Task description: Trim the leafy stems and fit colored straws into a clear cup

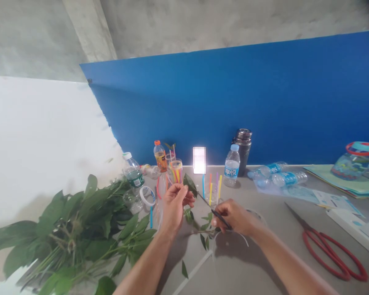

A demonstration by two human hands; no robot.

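Note:
My left hand point(176, 205) is closed, pinching a green leaf point(190, 184) at the top end of a thin dark twig point(206, 201). My right hand point(236, 217) is closed on the lower end of that same twig, which runs slantwise between the two hands. Both hands hover just above the grey table point(258, 262). Small loose leaves point(204, 229) lie under and between the hands. A clear cup with coloured straws point(213, 189) stands just behind the hands.
A big pile of leafy branches point(70, 233) lies at the left. Red-handled scissors point(329, 250) lie at the right. Water bottles point(232, 166), a dark flask point(243, 149), an orange drink bottle point(160, 156), a tape roll point(147, 196) and papers point(341, 180) line the blue wall.

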